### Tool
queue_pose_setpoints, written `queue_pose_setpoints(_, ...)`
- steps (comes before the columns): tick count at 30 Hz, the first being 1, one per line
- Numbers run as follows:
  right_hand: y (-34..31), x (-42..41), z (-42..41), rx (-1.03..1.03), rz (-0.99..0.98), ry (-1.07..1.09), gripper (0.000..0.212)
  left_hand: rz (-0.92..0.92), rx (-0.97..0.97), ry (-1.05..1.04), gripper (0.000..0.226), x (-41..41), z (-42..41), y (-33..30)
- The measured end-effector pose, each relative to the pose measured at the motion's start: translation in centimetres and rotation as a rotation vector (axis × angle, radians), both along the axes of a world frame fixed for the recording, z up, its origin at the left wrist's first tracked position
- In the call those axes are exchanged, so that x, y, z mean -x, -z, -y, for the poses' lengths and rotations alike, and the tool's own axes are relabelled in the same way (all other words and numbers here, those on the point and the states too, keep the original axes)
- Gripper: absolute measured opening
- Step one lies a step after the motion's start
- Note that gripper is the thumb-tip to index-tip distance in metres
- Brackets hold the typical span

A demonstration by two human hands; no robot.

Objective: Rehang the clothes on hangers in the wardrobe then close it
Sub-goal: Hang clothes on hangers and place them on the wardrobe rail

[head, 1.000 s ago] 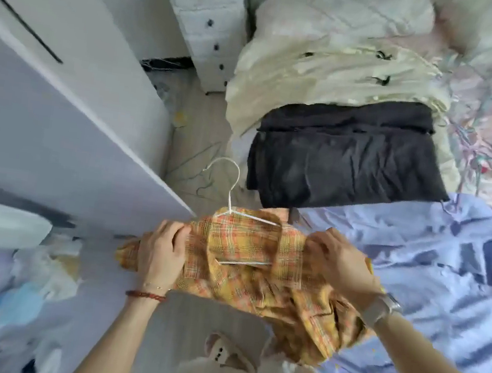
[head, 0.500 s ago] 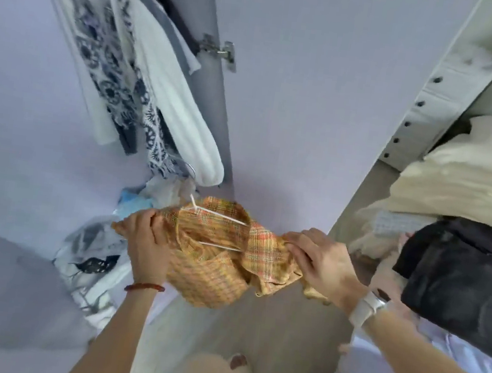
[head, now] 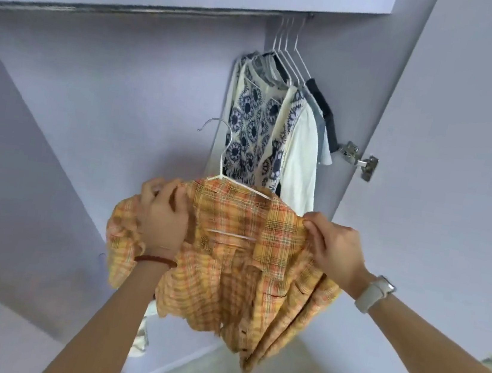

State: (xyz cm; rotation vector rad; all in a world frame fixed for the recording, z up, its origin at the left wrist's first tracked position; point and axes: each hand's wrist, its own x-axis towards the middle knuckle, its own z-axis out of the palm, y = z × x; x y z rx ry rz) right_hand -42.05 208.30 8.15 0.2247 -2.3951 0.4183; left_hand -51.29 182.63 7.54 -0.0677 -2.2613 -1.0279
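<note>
Fingers of our left hand (head: 161,217) curl around one shoulder of the plaid shirt (head: 228,265); our right hand (head: 335,249) pinches the other. Between them the hanger (head: 221,164) rises, hook up and curling leftward, shoulders spanning side to side. We should keep it level and lift until the hook clears the rail (head: 155,11).

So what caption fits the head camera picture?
Both hands lift a plaid shirt on its hanger toward the wardrobe rail.

Home bedroom, wardrobe rail (head: 155,11), hung clothes (head: 264,132)
</note>
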Motion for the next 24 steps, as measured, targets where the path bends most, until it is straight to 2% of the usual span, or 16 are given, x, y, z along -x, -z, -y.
queue_pose_setpoints(3,-0.8,4.4,1.0,0.123,0.012,0.07,0.02,-0.031,-0.012,-0.028,0.039,2.0,-1.6,-3.5)
queue_pose_setpoints(5,-1.7,7.5,2.0,0.214,0.062,0.068,0.018,-0.133,0.019,-0.003,0.043,3.3,-2.6,-6.0)
queue_pose_setpoints(12,-6.2,18.6,2.5,0.443,0.007,0.061,0.023,-0.575,0.478,-0.167,0.049,8.7,-5.5,-14.5)
queue_pose_setpoints(18,-8.8,26.3,2.5,0.583,-0.115,0.112,0.022,-0.529,0.578,-0.4,0.072,12.6,-6.7,-17.0)
queue_pose_setpoints(20,-9.0,28.1,2.6,0.61,-0.084,0.147,0.021,-0.55,0.627,-0.454,0.073,13.2,-6.4,-16.7)
queue_pose_setpoints(24,-7.5,29.6,2.4,0.566,0.096,0.161,0.023,-0.563,0.687,-0.517,0.077,13.7,-6.1,-16.5)
